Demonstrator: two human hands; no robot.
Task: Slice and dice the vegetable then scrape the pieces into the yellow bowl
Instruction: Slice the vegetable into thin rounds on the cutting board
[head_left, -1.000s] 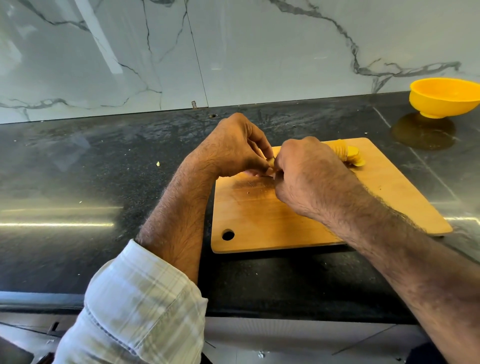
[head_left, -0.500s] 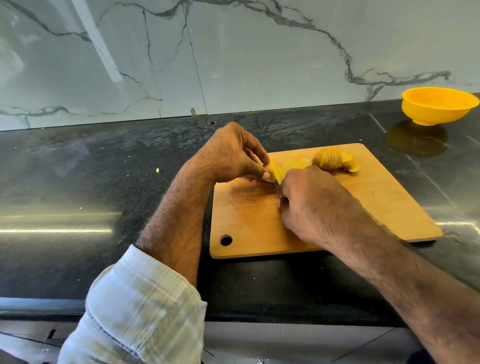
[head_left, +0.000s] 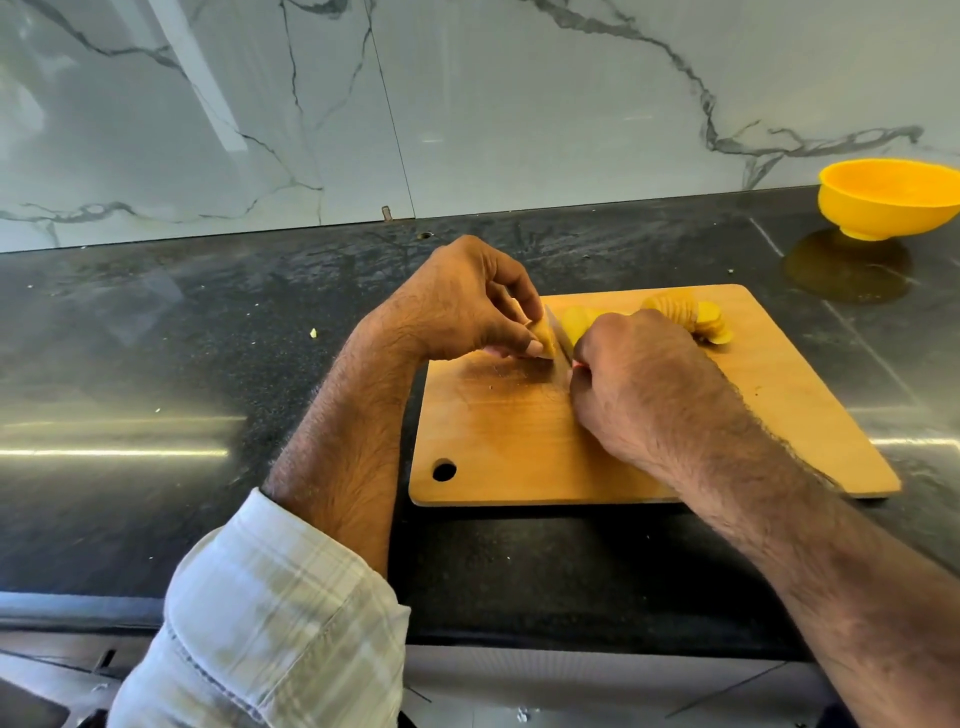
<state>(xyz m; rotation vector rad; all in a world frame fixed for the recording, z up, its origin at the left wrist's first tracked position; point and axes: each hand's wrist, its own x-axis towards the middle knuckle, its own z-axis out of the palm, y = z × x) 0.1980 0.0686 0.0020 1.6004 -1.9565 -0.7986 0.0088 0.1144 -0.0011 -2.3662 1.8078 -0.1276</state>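
Polished black stone countertop (head_left: 156, 364) is running under a white marble backsplash (head_left: 519, 104) veined in grey. A smooth rectangular wooden cutting board (head_left: 519, 447), with rounded corners and a round hole at its near left corner, is lying on the stone. The left hand (head_left: 457, 306) is pinching a pale yellow vegetable piece (head_left: 543, 338) between curled thumb and fingertips near the board's far left edge. The right hand (head_left: 639, 384) is curling around a knife handle, mostly hidden, its thin metal blade (head_left: 558, 343) standing just beside that piece. Thin round slices (head_left: 696, 319), fanned in a leaning row, are resting by the board's far edge. A glossy yellow bowl (head_left: 888, 200) is sitting well apart, beyond the board's far right corner.
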